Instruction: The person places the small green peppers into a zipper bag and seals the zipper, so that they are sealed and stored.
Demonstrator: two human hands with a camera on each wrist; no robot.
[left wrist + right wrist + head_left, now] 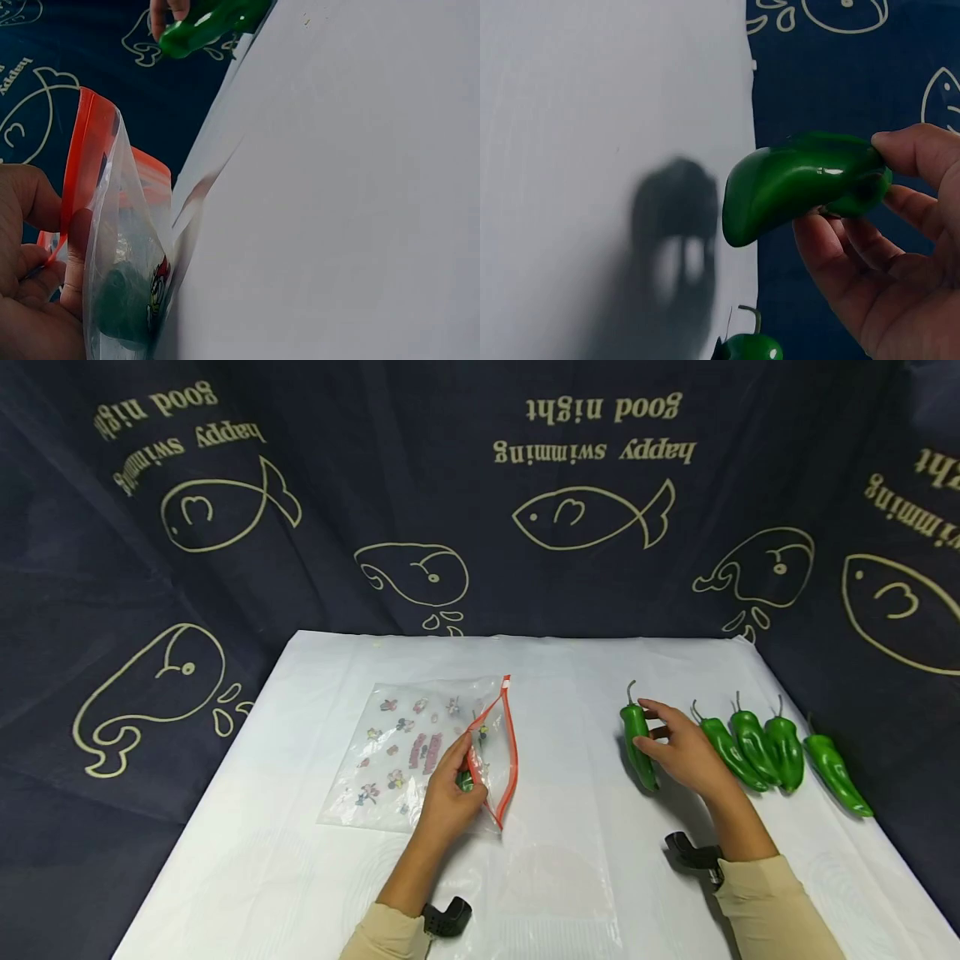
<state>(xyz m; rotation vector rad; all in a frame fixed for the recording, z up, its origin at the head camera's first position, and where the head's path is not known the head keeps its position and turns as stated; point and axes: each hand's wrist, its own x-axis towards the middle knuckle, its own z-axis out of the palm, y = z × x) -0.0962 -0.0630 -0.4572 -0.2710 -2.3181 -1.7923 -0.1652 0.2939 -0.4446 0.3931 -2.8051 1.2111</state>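
Note:
My left hand [452, 789] grips the red zip edge of a clear plastic zip bag [390, 735] printed with small cartoon figures. The bag's mouth gapes toward the right. Inside it, near my fingers, shows a green pepper [124, 307], blurred by the plastic. My right hand [684, 750] pinches another green pepper [802, 184] between thumb and fingers, its stem pointing away from me in the head view. In the right wrist view this pepper is held above the white table, with a shadow beside it.
To the right of my right hand lie several more green peppers [783, 752], the outermost one [836, 774] close to the table's right edge. A white cloth covers the table [247, 827]. Behind it hangs a dark blue curtain [480, 468] with fish drawings.

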